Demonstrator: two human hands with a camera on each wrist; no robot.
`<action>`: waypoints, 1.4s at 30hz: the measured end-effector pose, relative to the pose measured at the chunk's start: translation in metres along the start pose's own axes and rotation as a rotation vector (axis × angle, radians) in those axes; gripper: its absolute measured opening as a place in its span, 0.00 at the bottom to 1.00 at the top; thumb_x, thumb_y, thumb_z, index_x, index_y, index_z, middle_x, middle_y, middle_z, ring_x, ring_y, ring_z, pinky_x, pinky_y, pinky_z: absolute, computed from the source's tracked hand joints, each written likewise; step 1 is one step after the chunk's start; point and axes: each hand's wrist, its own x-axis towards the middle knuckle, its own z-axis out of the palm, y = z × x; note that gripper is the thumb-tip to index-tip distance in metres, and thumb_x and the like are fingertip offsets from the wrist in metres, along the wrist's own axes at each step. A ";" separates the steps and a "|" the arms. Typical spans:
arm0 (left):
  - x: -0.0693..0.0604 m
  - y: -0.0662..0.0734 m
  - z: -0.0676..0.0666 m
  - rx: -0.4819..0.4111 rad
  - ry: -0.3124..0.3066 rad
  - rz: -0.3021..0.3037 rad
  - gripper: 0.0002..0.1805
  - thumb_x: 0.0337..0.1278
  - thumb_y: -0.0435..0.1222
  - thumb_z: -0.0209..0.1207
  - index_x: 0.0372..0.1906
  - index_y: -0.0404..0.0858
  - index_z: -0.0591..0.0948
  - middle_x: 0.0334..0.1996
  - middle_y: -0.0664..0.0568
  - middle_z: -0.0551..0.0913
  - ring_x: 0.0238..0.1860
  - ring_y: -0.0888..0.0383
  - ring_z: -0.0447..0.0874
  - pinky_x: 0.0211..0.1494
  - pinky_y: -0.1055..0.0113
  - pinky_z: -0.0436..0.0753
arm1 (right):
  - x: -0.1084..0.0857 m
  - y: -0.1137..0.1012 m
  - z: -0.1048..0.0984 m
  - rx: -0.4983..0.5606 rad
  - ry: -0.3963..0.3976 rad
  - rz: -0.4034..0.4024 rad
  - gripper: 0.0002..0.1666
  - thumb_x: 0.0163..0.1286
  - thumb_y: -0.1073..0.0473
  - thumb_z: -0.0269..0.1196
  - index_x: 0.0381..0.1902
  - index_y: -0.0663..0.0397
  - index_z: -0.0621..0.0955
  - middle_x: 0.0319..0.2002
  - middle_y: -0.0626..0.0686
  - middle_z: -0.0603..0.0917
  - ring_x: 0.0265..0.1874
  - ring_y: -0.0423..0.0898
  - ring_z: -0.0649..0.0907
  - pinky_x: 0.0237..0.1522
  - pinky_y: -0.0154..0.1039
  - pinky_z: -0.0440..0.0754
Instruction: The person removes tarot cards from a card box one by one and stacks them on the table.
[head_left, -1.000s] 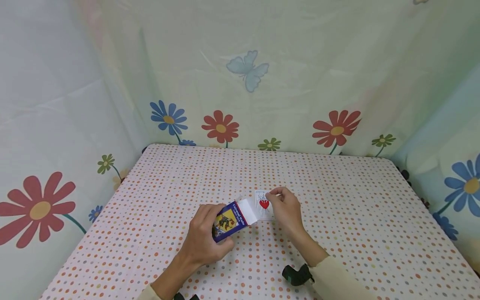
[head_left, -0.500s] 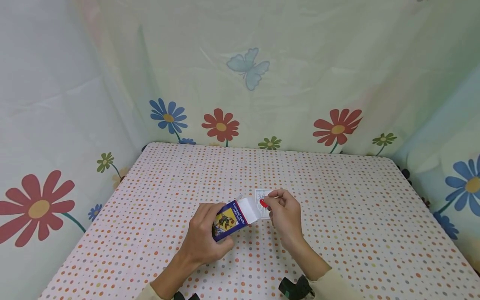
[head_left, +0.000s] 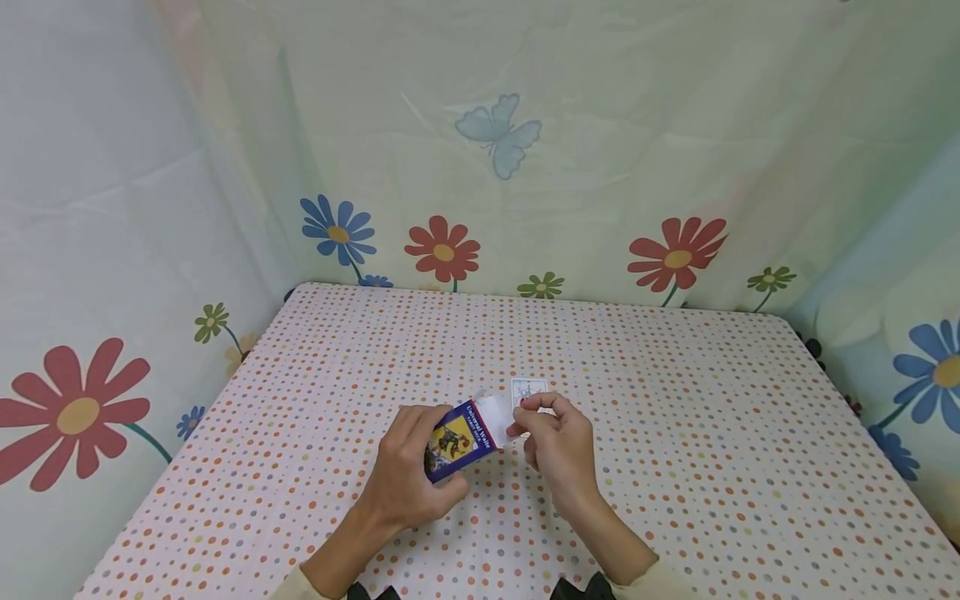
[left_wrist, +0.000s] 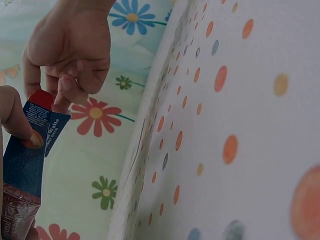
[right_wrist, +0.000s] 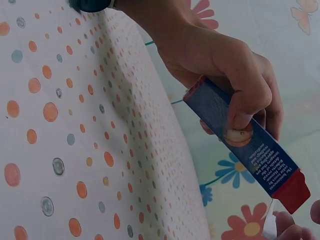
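Observation:
My left hand (head_left: 411,471) grips a blue tarot card box (head_left: 456,442), fingers on one side and thumb on the other. The box tilts toward the right, its end flap open; the white inside of the flap (head_left: 493,417) faces up. My right hand (head_left: 561,450) is at that open end, fingers bent, thumb and forefinger apart near the flap. In the right wrist view the red end tab (right_wrist: 294,192) of the box sits just above the right fingertips (right_wrist: 292,232). A white card (head_left: 529,386) lies on the table beyond, partly covered by the right hand.
Under the hands is a table with a dotted cloth (head_left: 675,417). Behind it and at both sides hang curtains (head_left: 585,167) printed with flowers and a butterfly. Black wrist straps (head_left: 581,589) show at the lower edge.
My right hand has moved left and nearer, from above the card to the box's open end. It covers the card's red heart more now. The left hand and box stay put.

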 end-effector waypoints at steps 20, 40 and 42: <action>-0.001 -0.001 0.002 0.014 0.009 0.010 0.35 0.28 0.40 0.65 0.54 0.37 0.81 0.42 0.49 0.82 0.39 0.59 0.75 0.35 0.72 0.80 | -0.004 0.012 0.013 -0.057 -0.070 -0.069 0.08 0.61 0.66 0.68 0.37 0.63 0.81 0.27 0.54 0.80 0.18 0.41 0.72 0.18 0.30 0.70; -0.002 0.000 0.002 -0.003 -0.008 0.014 0.37 0.25 0.39 0.65 0.56 0.40 0.81 0.41 0.55 0.81 0.38 0.62 0.73 0.36 0.72 0.78 | 0.001 0.013 0.004 -0.046 -0.247 0.120 0.08 0.58 0.69 0.66 0.36 0.62 0.78 0.22 0.51 0.77 0.16 0.43 0.68 0.15 0.31 0.60; -0.002 0.000 0.002 -0.008 -0.008 0.012 0.37 0.25 0.39 0.65 0.56 0.40 0.81 0.41 0.55 0.81 0.38 0.62 0.73 0.36 0.72 0.78 | 0.002 0.012 0.003 -0.048 -0.255 0.119 0.08 0.58 0.69 0.66 0.36 0.61 0.78 0.23 0.50 0.77 0.17 0.43 0.68 0.15 0.31 0.60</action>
